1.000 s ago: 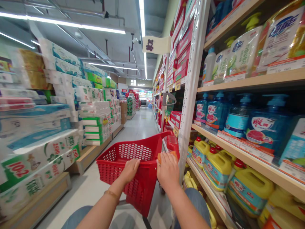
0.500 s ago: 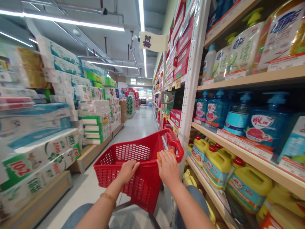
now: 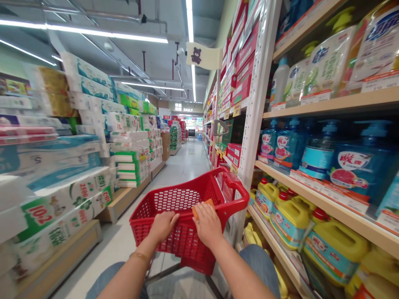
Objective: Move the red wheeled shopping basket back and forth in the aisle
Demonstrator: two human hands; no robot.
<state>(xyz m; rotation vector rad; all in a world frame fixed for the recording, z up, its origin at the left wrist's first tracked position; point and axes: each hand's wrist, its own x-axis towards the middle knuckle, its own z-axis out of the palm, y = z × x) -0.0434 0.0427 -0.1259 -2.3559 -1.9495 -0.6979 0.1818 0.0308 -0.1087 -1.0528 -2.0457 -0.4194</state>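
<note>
A red plastic shopping cart point(image 3: 187, 241) stands in front of me, its side turned toward me and its handle point(image 3: 243, 194) to the right. My left hand point(image 3: 163, 225) is closed over the near top rim of the basket. On the same rim, further right, my right hand point(image 3: 206, 221) presses an orange cloth point(image 3: 210, 202) against the edge, fingers bent over it. Most of the cloth is hidden under that hand. The part of the basket floor that shows holds no goods.
Close on the right, a shelf unit point(image 3: 330, 109) holds blue pump bottles point(image 3: 349, 162) and yellow jugs point(image 3: 336, 249). A white metal post point(image 3: 252, 95) rises beside the cart handle. Stacked paper packs point(image 3: 68, 203) line the left; an aisle floor point(image 3: 190, 160) runs ahead.
My right hand and the orange cloth have slid left along the rim, away from the handle and closer to my left hand. The left hand keeps its hold; the view has shifted slightly.
</note>
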